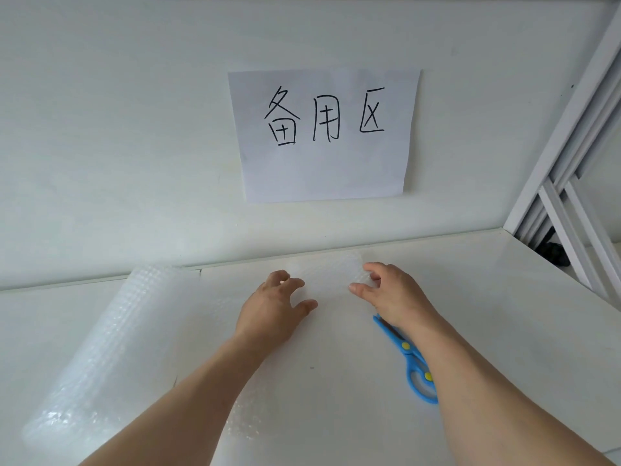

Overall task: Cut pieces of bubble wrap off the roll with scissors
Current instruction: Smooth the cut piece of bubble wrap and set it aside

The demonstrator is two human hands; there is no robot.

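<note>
- White wall (134, 129) rises behind a white surface (504, 331); a paper sheet (324, 134) with three handwritten black characters hangs on the wall above the far edge.
- At the right far corner stands a white metal frame (571, 203), with something dark at its foot that is too unclear to identify.
- A roll of bubble wrap (100, 348) lies along the left side of the surface, running from the far edge toward the near left corner.
- From the roll a loose sheet of bubble wrap (327, 274) spreads rightward across the middle of the surface, reaching the far edge.
- The left hand (274, 306) rests on the sheet near the far edge, fingers (295, 283) spread and curled, thumb out to the right, holding nothing.
- The right hand (391, 290) sits just beside it to the right, its fingers pinching the sheet's raised far right edge.
- Blue scissors (408, 359) with yellow dots lie closed on the surface, right of the middle, partly hidden under the right forearm, blades pointing toward the far edge.
</note>
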